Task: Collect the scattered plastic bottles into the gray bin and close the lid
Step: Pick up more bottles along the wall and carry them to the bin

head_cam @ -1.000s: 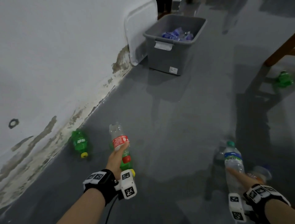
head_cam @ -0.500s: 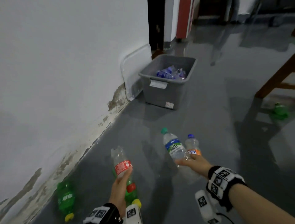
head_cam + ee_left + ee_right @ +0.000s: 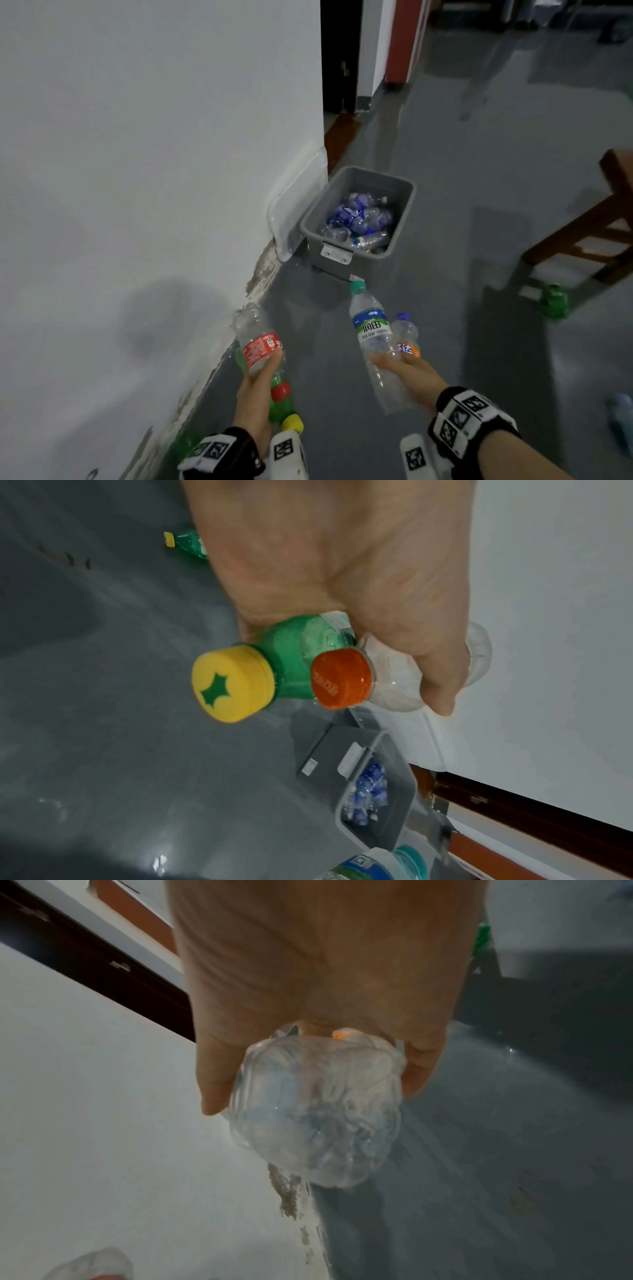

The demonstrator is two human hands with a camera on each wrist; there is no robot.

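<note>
My left hand [image 3: 265, 377] grips two bottles together: a clear one with a red label [image 3: 259, 347] and a green one with a yellow cap [image 3: 286, 413]. In the left wrist view the yellow cap [image 3: 229, 683] and red cap [image 3: 341, 677] point at the camera. My right hand [image 3: 399, 365] holds a clear water bottle [image 3: 371, 330] with a green cap, plus a small orange-labelled bottle [image 3: 407, 337]. The water bottle's base [image 3: 315, 1110] fills the right wrist view. The open gray bin [image 3: 406, 219] stands ahead by the wall with several crushed bottles inside. Its white lid [image 3: 294, 209] leans on the wall.
A green bottle [image 3: 554, 301] lies on the floor at the right beside a wooden furniture leg [image 3: 575, 233]. Another green bottle [image 3: 185, 442] lies by the wall behind my left hand. The white wall [image 3: 154, 171] runs along the left; a dark doorway [image 3: 337, 54] is beyond the bin.
I have come closer to the bin, which now sits nearer and shows its inside. The right hand rose with its two bottles. The green bottle by the wall dropped behind.
</note>
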